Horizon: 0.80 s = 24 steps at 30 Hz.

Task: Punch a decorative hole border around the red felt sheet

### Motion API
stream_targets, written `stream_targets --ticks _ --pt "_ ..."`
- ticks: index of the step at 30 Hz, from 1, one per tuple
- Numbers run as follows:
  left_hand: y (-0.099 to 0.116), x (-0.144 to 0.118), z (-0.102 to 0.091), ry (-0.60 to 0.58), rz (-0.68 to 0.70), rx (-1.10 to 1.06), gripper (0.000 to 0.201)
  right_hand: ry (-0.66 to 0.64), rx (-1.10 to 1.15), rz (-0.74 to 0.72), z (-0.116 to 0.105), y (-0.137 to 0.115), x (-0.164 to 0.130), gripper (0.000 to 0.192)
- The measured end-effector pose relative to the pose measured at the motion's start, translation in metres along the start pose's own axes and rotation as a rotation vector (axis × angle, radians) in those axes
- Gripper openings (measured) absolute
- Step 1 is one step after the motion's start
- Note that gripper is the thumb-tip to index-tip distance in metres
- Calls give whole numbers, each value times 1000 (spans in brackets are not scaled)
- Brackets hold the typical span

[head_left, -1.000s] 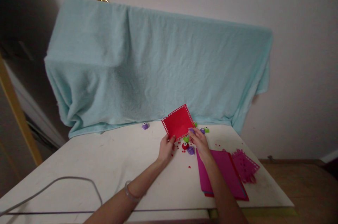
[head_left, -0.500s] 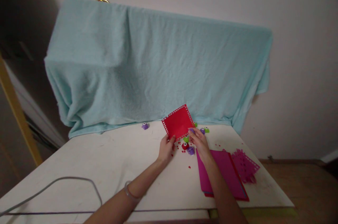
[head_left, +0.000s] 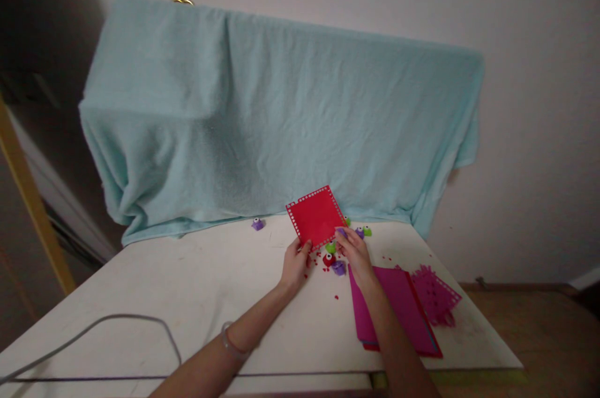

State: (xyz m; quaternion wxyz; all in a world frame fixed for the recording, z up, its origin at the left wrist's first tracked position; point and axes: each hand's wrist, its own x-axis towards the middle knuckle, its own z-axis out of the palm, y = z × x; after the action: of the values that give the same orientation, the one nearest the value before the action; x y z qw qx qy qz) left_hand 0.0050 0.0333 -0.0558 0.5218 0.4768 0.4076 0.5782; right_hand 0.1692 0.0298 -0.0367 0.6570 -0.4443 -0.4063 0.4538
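Observation:
A square red sheet of paper (head_left: 316, 217), with small holes punched along its edges, is held up above the table. My left hand (head_left: 295, 263) pinches its lower corner, thumb on top. In my right hand (head_left: 354, 251) is a small purple paper punch (head_left: 340, 232), set at the sheet's right corner and partly covered by my fingers. Below the sheet lie a green punch (head_left: 330, 247), a red punch (head_left: 329, 259) with an eye on it and another purple punch (head_left: 339, 267). Tiny red paper cutouts (head_left: 336, 297) are scattered around them.
A stack of magenta and red paper (head_left: 398, 310) lies under my right forearm, beside punched magenta scraps (head_left: 434, 295). More punches (head_left: 363, 232) stand behind my right hand, and a lone purple one (head_left: 257, 223) is farther left. A grey cable (head_left: 126, 315) crosses the front left. A light-blue towel (head_left: 300, 117) hangs behind.
The red sheet has shifted and turned very slightly leftward at its top. Both hands stay almost in the same place, still holding the sheet and the purple punch.

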Motion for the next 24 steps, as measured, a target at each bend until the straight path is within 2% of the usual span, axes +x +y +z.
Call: stream_targets --ticks 8,16,24 --pt "3 -2 3 -77 -41 -161 39 27 54 3 -4 -1 2 42" --pt "10 -4 4 -43 -38 -211 40 21 76 15 -3 -1 3 41" --pt "21 -8 4 -36 2 -194 30 10 62 0 -3 -2 2 42"
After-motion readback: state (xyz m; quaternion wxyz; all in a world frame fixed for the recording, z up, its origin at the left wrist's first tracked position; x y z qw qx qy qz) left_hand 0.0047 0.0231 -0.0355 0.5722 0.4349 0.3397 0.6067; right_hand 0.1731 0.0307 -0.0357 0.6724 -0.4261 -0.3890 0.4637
